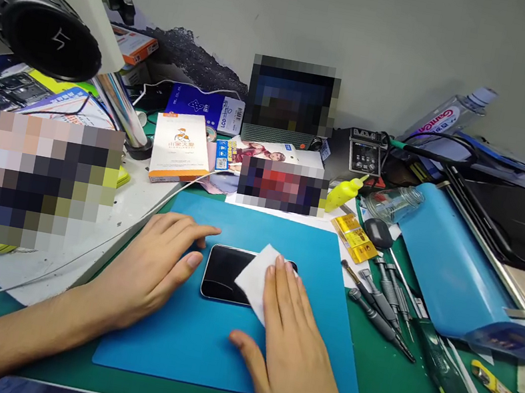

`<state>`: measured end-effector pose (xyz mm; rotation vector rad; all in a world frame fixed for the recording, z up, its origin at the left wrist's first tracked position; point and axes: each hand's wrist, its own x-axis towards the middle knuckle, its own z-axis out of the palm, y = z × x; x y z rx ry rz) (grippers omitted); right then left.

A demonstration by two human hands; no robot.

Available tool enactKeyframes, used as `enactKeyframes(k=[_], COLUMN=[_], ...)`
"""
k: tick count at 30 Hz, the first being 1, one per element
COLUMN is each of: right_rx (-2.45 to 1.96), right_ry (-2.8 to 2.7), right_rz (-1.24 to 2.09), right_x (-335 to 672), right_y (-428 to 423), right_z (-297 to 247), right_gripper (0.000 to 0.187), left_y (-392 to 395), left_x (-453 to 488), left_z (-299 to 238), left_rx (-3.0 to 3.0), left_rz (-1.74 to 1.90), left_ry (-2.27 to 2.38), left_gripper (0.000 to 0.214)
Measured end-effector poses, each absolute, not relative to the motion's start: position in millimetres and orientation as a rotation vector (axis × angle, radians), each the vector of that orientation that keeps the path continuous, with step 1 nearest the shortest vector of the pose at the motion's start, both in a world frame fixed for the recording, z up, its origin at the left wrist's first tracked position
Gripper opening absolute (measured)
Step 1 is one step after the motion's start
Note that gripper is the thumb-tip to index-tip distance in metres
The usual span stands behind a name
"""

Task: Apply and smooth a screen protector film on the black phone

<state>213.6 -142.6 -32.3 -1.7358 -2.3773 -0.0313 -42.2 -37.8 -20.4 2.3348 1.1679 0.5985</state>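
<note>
Pressing a white cloth onto a phone, apparently mid-wipe.
Nearest, the right hand lies flat on the cloth over the phone's right part, thumb spread; the phone lies on the blue mat, its left part uncovered, so wiping seems unfinished; left of the phone, the left hand is loosely open, empty.

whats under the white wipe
A phone, dark face up, with the blue mat beneath it. The phone's left part shows, plus a sliver of its far right corner; the stretch covered by the white wipe and right hand can't be seen.
</note>
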Motion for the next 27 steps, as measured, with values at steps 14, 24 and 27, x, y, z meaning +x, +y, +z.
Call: enactKeyframes(k=[14,24,27], right_rx=[-1.78,-1.72,-1.727], right_ry=[-2.314,-2.369,-2.375], right_rz=[0.048,-0.009,0.0], right_x=[216.4,213.6,212.0], right_y=[-142.3,-159.8,-150.6], right_z=[-31.7,-27.7,-29.2], right_gripper=[0.093,0.095,0.093], left_y=[-37.7,-37.1,-37.0], left_x=[-38.3,-38.3,-39.1], left_z=[-19.8,-18.8,-19.4], left_rx=[2.346,2.354,2.373], left_rz=[0.598,0.599,0.59], left_ry=[1.165,1.158,1.145], left_gripper=[0.042,0.039,0.038])
